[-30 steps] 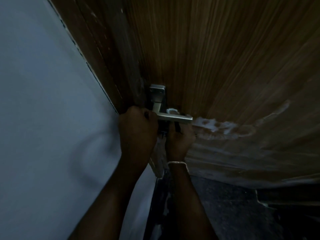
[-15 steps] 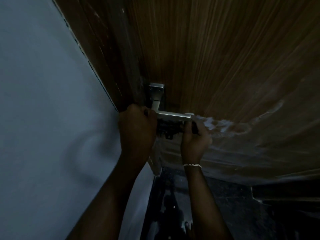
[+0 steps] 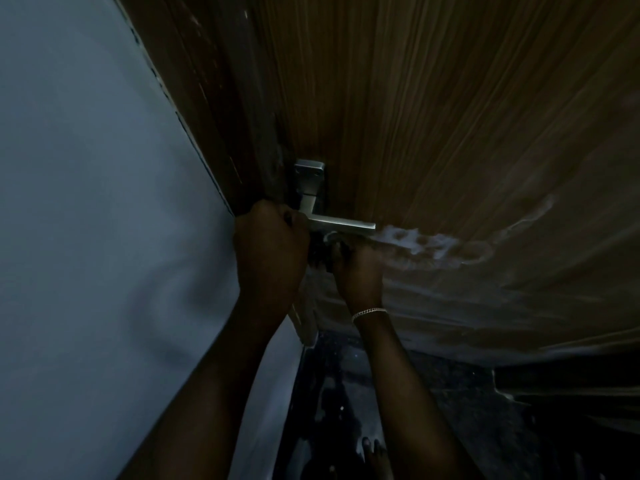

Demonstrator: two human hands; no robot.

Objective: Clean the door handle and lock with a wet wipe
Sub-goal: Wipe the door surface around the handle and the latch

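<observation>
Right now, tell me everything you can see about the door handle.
The door handle is a squared lever in brushed, silvery metal. A short neck rises from its rectangular backplate, which carries screws and sits on the wooden door near the frame edge. The lever runs roughly level, pointing right. The left hand grips the door edge at the lever's root; the right hand is just beneath it, apparently pressing something pale up underneath. The lock below is hidden.

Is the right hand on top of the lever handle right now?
No. The right hand is below the lever handle, pressed up under it, and the lever's top face is bare.
</observation>
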